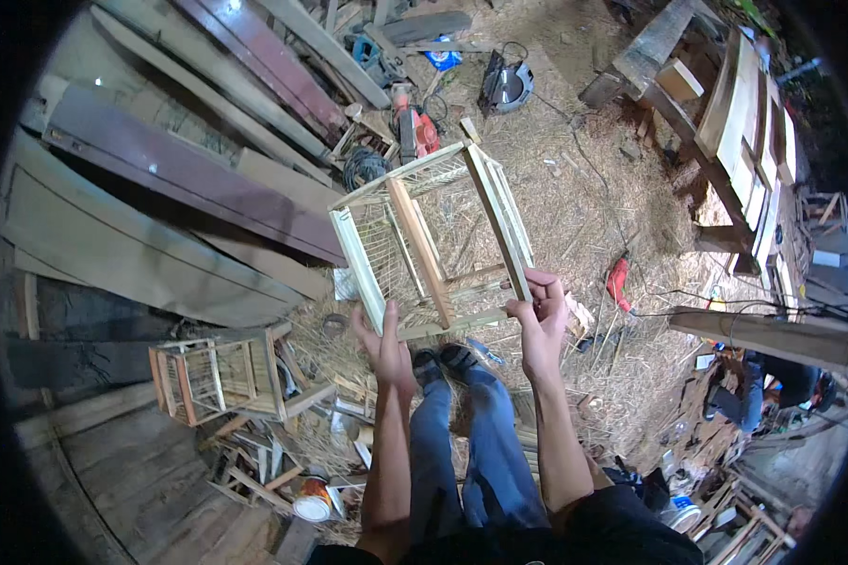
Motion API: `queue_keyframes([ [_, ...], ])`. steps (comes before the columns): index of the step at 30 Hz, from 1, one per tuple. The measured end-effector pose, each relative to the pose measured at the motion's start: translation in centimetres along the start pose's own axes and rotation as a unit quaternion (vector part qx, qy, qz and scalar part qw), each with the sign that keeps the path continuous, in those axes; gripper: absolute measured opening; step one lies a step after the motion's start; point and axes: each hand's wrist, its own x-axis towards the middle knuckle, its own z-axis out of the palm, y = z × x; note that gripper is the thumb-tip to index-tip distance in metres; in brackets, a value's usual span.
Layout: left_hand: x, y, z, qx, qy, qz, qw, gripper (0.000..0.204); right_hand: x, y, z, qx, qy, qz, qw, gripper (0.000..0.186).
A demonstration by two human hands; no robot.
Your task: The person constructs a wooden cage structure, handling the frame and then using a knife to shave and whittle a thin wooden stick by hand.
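Two hands: both of mine are raised in front of me on one wooden cage frame (431,243), held in the air above my legs, clear of the floor.
Left hand (384,341): palm pressed flat against the frame's lower left corner post; fingers stretched up along the wood, loosely together, bracing more than clamping, as I judge it.
Right hand (537,315): fingers curled shut around the lower end of the right-hand post, thumb on the near face; this grip appears to carry the weight.
Hold, reason: tilted with its open side toward me, the cage shows its thin slats and middle rail; I judge it is held so for looking over.
Legs: blue trousers (485,452) and dark shoes (443,360) directly beneath the frame.
Left, near: second, smaller cage (219,374) lying on its side among offcuts; a tin can (313,500) just below it.
Floor (575,188): covered in straw-like shavings; a red hand tool (617,282) lies right of the frame.
Far: circular saw (506,87), red power tool (416,127), long planks (198,179) leaning at left, stacked boards (744,113) at right.
Hard to make out: the frame's far face blends into the shavings; a seated person (773,381) at the right rim is mostly cut off.
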Motion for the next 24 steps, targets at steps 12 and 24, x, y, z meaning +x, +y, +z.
queue_keyframes([
  [12, -5.2, -2.1, 6.7, 0.225, -0.157, 0.080, 0.958, 0.047, -1.3, -1.7, -11.5, -0.064, 0.046, -0.027, 0.997, 0.061],
  [24, -12.6, -14.9, 21.2, 0.341, -0.289, 0.072, 0.892, 0.032, 0.7, -2.3, -32.1, -0.342, 0.260, 0.021, 0.903, 0.069],
])
